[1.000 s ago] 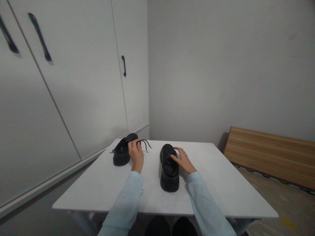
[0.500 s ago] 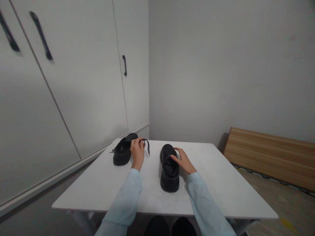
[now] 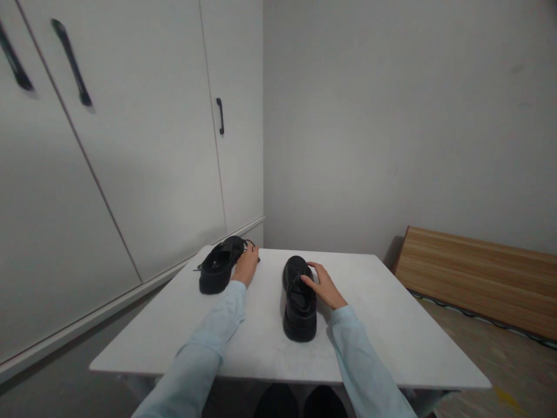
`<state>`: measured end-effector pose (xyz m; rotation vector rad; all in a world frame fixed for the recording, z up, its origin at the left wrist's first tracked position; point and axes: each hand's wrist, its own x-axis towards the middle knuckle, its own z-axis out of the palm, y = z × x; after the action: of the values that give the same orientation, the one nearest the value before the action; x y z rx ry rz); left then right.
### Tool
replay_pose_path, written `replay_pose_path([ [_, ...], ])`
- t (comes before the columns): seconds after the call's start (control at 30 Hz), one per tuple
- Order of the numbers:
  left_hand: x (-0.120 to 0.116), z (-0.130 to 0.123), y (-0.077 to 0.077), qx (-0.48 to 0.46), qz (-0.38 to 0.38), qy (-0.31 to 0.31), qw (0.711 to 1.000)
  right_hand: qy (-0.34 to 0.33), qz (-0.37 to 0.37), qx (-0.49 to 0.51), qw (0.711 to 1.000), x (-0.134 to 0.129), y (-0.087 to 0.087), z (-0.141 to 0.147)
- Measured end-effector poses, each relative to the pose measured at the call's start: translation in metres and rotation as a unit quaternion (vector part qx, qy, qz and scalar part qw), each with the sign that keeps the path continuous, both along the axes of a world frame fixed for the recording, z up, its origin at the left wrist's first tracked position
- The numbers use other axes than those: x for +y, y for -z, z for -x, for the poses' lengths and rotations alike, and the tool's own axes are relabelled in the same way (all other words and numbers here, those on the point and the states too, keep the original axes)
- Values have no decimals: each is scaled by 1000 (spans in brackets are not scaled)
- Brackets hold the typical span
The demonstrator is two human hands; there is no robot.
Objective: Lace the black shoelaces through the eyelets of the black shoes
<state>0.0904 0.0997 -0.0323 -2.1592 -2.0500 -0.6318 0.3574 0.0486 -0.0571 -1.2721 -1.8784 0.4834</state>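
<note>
Two black lace-up shoes rest on a white table, toes pointing away from me. Beside the front of the left shoe is my left hand, its fingers closed on a dark shoelace that loops up near the fingertips. The right shoe stands near the table's middle. My right hand lies against its right side, thumb over the laces and fingers near the toe, holding the shoe.
White cabinet doors with black handles rise at the left, close to the table's far left corner. A wooden board leans by the grey wall on the right. Two dark rounded shapes show below the front edge.
My left hand has moved away from me and lower, close to the left shoe's toe, with the lace. The lace ends no longer dangle freely beside it. My right hand has stayed in place.
</note>
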Motion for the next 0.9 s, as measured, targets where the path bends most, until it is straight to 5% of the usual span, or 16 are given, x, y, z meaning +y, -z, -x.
replay_pose_path([
  [0.17, -3, 5, 20, 46, 86, -15, 995, -1, 7, -5, 1000, 0, 0, 0],
  [0.3, -4, 8, 17, 52, 110, -30, 992, -2, 0, -3, 1000, 1, 0, 0],
  [0.7, -29, -20, -44, 76, 84, -47, 992, -7, 0, 10, 1000, 2, 3, 0],
  [0.9, -69, -55, -68, 24, 21, 86, 996, -25, -4, 41, 999, 2, 2, 1],
])
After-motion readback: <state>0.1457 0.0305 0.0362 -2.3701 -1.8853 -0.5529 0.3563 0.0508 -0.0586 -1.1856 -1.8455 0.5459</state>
